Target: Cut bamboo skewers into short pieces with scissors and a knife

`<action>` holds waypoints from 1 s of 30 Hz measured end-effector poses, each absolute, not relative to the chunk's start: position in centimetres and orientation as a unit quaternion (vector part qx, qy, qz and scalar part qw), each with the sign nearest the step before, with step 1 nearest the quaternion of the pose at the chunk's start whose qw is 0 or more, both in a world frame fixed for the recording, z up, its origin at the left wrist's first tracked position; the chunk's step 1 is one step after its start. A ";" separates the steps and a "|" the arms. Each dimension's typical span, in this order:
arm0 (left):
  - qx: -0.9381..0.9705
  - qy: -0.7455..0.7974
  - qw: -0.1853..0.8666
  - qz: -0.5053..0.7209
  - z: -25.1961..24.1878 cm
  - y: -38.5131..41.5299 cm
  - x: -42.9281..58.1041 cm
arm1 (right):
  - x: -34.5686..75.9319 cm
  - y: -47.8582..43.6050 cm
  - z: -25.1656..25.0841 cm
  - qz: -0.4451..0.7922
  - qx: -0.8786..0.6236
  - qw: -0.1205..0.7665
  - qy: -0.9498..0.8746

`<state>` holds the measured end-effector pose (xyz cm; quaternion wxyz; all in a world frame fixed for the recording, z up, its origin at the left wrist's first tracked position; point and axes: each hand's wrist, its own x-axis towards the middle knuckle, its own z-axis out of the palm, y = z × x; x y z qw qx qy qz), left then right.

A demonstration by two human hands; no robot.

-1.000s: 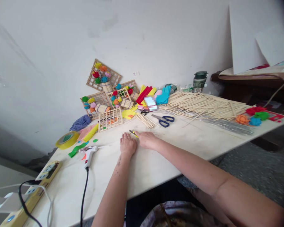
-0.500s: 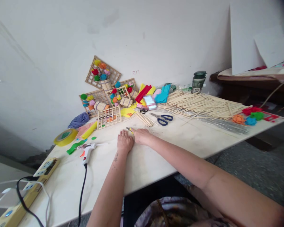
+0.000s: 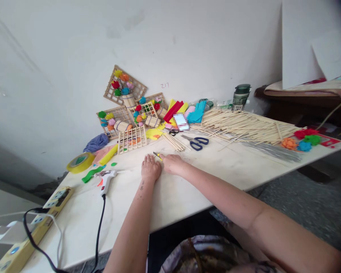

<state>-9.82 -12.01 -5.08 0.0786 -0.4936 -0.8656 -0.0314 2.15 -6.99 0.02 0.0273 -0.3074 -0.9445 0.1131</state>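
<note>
My right hand (image 3: 172, 164) is closed around a small yellow-handled utility knife (image 3: 158, 155), its dark blade pointing left and away from me. Close beside it, my left hand (image 3: 150, 167) lies palm down on the white table (image 3: 182, 193), fingers stretched forward; anything under them is hidden. The blade tip is just off the left fingertips. Beyond both hands lie a short bundle of sticks (image 3: 173, 141) and dark-handled scissors (image 3: 197, 143).
At left are a glue gun (image 3: 105, 181), a tape roll (image 3: 81, 163) and a power strip (image 3: 49, 212) with cords. Stick lattices (image 3: 132, 140) with paper flowers stand behind. To the right lie many loose sticks (image 3: 244, 127), wires (image 3: 272, 150) and a dark green bottle (image 3: 241, 97).
The view has shifted slightly, so the table items sit a little further right. Both hands stay nearly in place, and the knife still lies in my right hand.
</note>
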 end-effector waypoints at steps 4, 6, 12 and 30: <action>-0.492 -0.867 0.076 -0.035 -5.1 -11.9 -9.9 | 2.2 -7.0 0.0 0.117 -0.318 0.021 -0.941; -0.490 -0.868 0.075 -0.036 -5.1 -11.9 -9.9 | 2.3 -7.0 -0.1 0.118 -0.317 0.021 -0.941; -0.492 -0.866 0.080 -0.039 -5.2 -11.9 -9.9 | 2.8 -7.2 -0.5 0.099 -0.310 0.034 -0.945; -0.495 -0.863 0.082 -0.049 -4.9 -12.2 -9.5 | 2.4 -7.1 0.2 0.091 -0.327 0.041 -0.940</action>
